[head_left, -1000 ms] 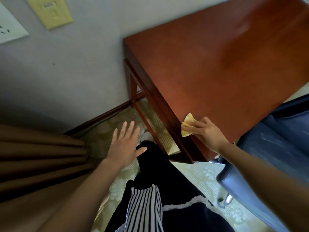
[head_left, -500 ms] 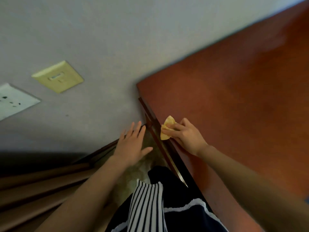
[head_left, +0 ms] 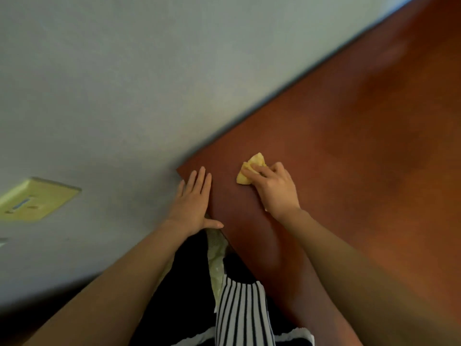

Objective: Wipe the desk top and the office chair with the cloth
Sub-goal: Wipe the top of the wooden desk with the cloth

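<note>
Since earlier, our right hand has carried the crumpled yellow cloth, gripped, onto the reddish-brown wooden desk top; our flat, open left hand lies just left.

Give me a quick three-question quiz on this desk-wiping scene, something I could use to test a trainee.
1. True or false: the right hand grips the crumpled yellow cloth against the reddish-brown wooden desk top.
2. Pick one. The left hand is: A, holding a second cloth; B, open with straight fingers at the desk's corner; C, out of view.
3. Fill in: the pale yellow wall plate is fixed to the grey ____.

Key: 1 true; 2 B; 3 wall.
</note>
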The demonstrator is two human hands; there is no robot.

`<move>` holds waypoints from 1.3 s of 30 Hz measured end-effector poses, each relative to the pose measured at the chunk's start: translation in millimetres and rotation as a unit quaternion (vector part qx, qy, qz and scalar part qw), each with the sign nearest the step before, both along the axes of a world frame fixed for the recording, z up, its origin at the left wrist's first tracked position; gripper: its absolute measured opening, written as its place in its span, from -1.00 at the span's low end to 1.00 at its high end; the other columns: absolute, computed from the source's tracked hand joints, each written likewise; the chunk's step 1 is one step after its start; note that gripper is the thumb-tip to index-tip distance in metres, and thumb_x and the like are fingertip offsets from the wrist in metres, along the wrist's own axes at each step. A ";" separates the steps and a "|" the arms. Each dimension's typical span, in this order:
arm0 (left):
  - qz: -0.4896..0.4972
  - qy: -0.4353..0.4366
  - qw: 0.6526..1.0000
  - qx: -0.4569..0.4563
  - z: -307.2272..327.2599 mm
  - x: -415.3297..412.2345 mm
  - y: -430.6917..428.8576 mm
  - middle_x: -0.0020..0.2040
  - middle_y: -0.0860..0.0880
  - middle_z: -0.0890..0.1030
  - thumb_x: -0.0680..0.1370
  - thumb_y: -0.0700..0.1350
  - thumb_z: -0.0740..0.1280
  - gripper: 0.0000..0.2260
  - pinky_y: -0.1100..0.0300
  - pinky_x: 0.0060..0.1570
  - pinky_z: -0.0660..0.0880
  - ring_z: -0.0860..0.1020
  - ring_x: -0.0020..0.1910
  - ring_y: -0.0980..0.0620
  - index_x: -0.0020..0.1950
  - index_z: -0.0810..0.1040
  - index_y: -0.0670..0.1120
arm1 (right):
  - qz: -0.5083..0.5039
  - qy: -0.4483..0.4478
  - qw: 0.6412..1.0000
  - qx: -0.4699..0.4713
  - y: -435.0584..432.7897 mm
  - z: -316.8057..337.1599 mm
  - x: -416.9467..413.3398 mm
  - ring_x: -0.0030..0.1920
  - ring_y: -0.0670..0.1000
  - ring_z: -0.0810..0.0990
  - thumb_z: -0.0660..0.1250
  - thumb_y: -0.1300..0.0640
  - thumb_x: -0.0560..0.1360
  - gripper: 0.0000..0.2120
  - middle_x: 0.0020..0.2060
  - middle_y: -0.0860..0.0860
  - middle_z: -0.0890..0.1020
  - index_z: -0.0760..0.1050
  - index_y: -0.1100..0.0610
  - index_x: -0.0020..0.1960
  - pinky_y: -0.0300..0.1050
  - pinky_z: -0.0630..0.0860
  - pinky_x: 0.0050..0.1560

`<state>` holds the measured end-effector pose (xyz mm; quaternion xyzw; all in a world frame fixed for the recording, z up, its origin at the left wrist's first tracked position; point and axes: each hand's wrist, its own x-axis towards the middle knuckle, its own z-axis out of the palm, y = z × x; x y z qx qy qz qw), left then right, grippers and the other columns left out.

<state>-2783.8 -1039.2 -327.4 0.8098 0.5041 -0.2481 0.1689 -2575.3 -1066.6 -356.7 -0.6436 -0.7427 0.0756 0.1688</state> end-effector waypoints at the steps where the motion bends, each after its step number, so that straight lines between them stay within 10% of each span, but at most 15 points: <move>1: -0.018 0.011 1.000 0.005 -0.9 4.4 7.9 0.53 -0.15 -0.32 0.31 0.38 0.38 0.17 -0.05 0.46 -0.18 -0.27 0.52 -0.13 0.52 -0.31 -0.16 | -0.036 -0.016 0.999 -0.030 2.3 0.1 16.7 -0.11 0.19 0.47 0.31 0.21 0.53 -0.69 0.14 0.03 0.62 0.56 -0.02 0.24 0.04 0.48 -0.09; 11: -0.077 0.027 0.997 -0.011 -4.7 19.5 34.0 0.51 -0.22 -0.36 0.17 0.41 0.44 0.34 -0.02 0.47 -0.14 -0.29 0.50 -0.21 0.49 -0.38 -0.22 | -0.454 0.072 0.881 -0.114 2.7 5.3 29.6 0.18 0.15 0.32 0.14 0.15 0.60 -0.62 0.38 -0.07 0.42 0.41 -0.14 0.36 -0.01 0.28 0.14; 27: -0.078 0.119 0.990 0.008 5.3 30.8 32.5 0.51 -0.24 -0.33 0.17 0.43 0.43 0.35 -0.19 0.43 -0.19 -0.24 0.52 -0.20 0.48 -0.38 -0.26 | 0.005 0.028 0.999 -0.039 -93.7 9.0 -20.0 -0.26 0.10 0.47 0.49 0.24 0.39 -0.62 0.10 -0.09 0.64 0.61 -0.04 0.16 -0.02 0.52 -0.30; 39: -0.055 0.115 0.992 -0.009 0.8 27.3 30.0 0.50 -0.17 -0.39 0.15 0.44 0.43 0.36 -0.27 0.39 -0.23 -0.28 0.50 -0.23 0.48 -0.43 -0.19 | -0.173 -0.003 0.979 -0.105 -61.1 10.9 118.7 -0.05 0.23 0.37 0.27 0.23 0.56 -0.66 0.22 0.06 0.56 0.52 -0.01 0.29 0.05 0.43 -0.12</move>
